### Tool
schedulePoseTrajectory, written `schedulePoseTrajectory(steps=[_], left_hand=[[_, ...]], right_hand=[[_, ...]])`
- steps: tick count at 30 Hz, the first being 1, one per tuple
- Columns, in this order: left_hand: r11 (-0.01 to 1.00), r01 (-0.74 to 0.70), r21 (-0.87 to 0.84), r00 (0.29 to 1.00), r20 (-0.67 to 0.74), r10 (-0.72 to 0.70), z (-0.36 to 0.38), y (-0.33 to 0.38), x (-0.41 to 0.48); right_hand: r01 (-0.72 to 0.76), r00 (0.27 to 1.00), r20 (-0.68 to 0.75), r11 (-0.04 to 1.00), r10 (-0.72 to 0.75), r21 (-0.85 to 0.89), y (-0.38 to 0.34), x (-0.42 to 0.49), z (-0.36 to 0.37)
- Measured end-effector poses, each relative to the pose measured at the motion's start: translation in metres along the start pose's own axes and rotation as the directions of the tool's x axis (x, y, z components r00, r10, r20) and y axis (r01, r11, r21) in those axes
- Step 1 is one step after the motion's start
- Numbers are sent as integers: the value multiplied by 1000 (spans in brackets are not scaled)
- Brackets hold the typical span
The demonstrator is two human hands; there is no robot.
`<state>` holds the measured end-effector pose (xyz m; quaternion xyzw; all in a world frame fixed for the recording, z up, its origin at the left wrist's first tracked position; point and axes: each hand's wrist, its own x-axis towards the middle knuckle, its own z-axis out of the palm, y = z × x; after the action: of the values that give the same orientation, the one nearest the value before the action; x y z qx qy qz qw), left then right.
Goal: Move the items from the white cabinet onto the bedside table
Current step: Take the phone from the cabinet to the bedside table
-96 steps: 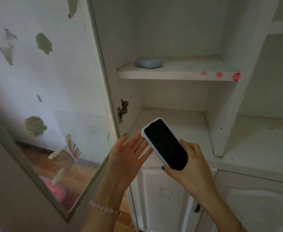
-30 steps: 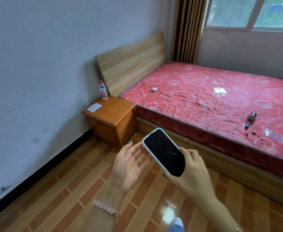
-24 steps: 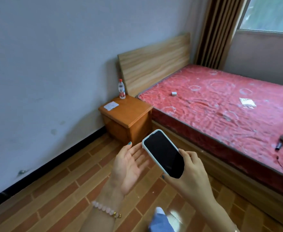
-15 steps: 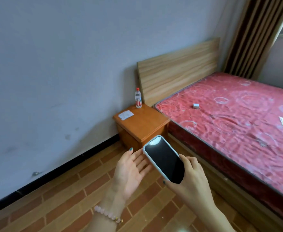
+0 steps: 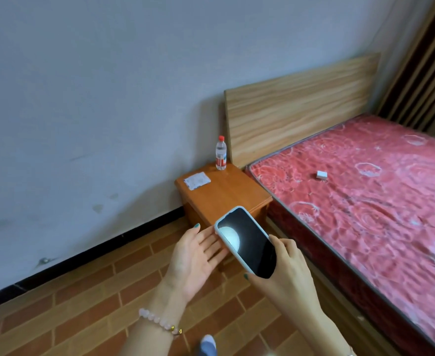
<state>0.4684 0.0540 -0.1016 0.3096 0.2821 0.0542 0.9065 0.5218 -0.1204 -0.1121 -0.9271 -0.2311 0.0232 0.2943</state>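
Head view. Smartphone [image 5: 247, 242] in a pale case, screen up and dark, carried in the air in front of the bedside table [image 5: 226, 194]; not yet set down. Right hand [image 5: 283, 273] grips the phone's lower end, thumb on one long edge, fingers curled under it. Left hand [image 5: 193, 258] is flat, palm up, fingers straight, fingertips at the phone's upper edge; whether they bear any weight I cannot tell.

Step, as judged: transport, closing on the table. The next move calls for stepping nearer, lowering the phone flat onto bare wood, then letting go.

Table top: a water bottle [image 5: 221, 153] stands upright at the back corner by the headboard [image 5: 301, 109]; a white paper packet [image 5: 197, 180] lies flat at the wall-side corner. The middle and the bed-side edge show bare wood, so nothing appears to block placement there. The phone hides the front corner.

Around: a red mattress [image 5: 365, 201] just beside the table, with a small white box [image 5: 322, 174] on it.
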Motion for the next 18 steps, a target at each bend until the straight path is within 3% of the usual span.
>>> schedulePoseTrajectory(steps=[18], left_hand=[[981,105,165,994,19,-109,2,139,279]], right_hand=[[-107,991,71,990,113,-93,-15,288,88]])
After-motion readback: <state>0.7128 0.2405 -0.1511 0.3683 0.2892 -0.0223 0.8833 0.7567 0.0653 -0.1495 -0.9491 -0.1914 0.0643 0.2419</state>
